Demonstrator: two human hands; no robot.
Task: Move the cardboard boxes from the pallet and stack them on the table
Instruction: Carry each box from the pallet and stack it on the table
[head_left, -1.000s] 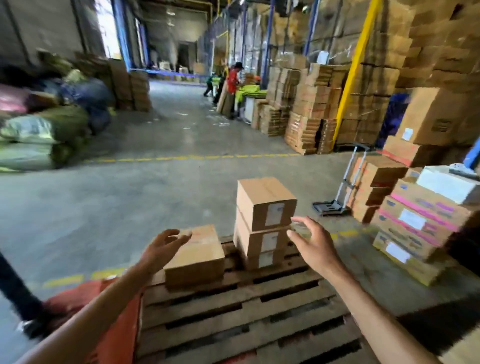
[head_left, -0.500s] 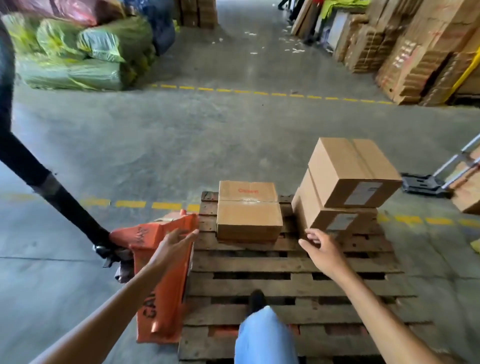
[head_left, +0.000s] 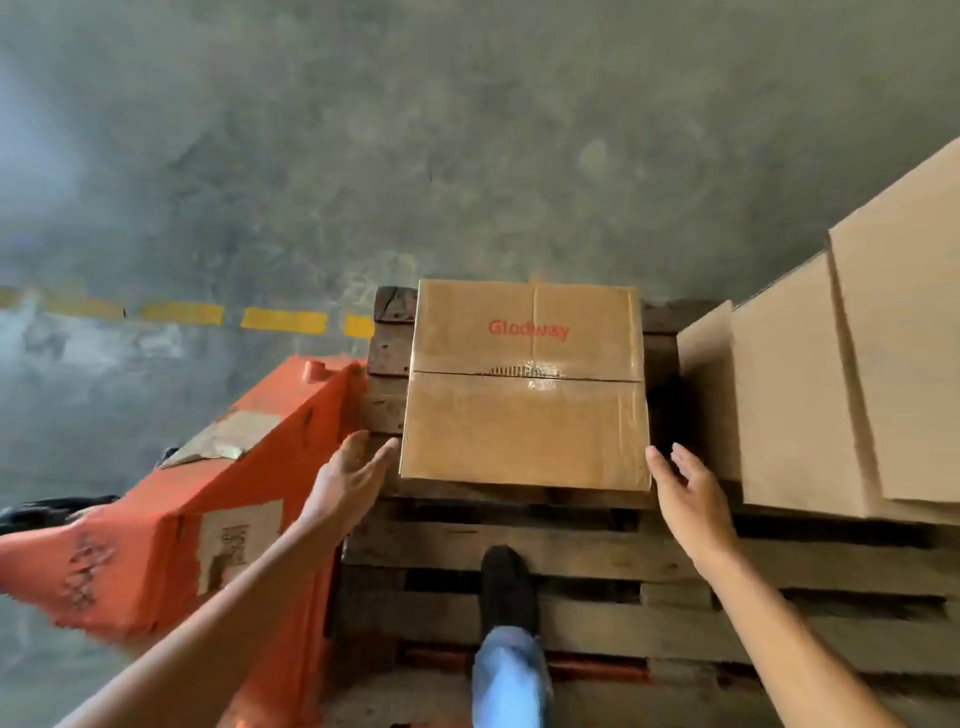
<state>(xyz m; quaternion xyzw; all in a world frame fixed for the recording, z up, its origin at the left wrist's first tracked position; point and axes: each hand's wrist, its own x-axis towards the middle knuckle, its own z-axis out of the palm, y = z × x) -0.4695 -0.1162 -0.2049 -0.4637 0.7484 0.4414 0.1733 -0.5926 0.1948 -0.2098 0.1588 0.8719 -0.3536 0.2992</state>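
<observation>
Now both hands, left hand and right hand, flank the cardboard box.

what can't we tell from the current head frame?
- Stacked boxes: cut off by the right edge, so their count and height are unknown.
- Table: not in the head view.
- Left hand and right hand: beside the Glodway box, contact unclear.
- Box's sides: hidden beneath its own top.
- Orange pallet jack: label text blurred.
- Pallet: near edge cut off by the frame.
</observation>
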